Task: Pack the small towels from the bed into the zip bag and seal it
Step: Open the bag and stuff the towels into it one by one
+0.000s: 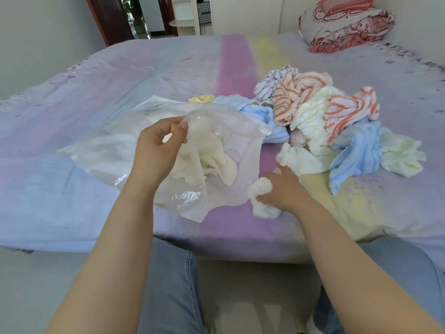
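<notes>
Zip bag [224,150]: mouth pinched open by left hand [156,150]; white towel [262,198], clutched by right hand [286,191], held just right of it.

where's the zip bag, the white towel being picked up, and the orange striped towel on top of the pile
zip bag [183,201], head view, on its clear near wall
white towel [261,189], head view, on the bunched end gripped by the right hand
orange striped towel [298,95], head view, on its middle folds
</notes>
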Demonstrator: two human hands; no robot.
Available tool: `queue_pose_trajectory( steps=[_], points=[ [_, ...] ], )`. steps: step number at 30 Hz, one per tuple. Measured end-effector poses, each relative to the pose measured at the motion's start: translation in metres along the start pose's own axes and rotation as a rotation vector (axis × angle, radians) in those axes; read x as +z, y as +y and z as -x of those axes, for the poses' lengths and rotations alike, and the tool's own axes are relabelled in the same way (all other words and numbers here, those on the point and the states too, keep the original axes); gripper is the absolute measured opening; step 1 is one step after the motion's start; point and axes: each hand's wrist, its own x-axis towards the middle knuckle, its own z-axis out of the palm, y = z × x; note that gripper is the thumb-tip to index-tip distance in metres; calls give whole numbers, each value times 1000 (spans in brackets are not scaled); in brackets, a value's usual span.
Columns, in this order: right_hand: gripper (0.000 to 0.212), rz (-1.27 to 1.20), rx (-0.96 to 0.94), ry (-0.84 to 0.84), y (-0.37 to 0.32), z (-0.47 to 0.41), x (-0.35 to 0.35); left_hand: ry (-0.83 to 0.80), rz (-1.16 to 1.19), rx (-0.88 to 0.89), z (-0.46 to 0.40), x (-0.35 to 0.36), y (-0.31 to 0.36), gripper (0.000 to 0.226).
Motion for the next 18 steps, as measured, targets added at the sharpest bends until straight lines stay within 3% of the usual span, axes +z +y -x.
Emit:
queue_pose_trajectory(
  steps=[4,7,10,14,18],
  points=[
    [50,-58,135,366,13,-7,-2,-20,19,-3,2,-8,-3,35],
    [54,-150,198,185,25,-11,-7,-38,24,-14,2,-8,-5,34],
    [36,-253,142,153,27,0,-24,-29,5,-25,3,-4,-2,36],
    [25,-220,-116,62,-10,45,-51,-72,16,-39,9,3,-1,34],
    [61,-441,-179,121,-78,44,-42,-111,122,-53,15,11,7,32]
  ],
)
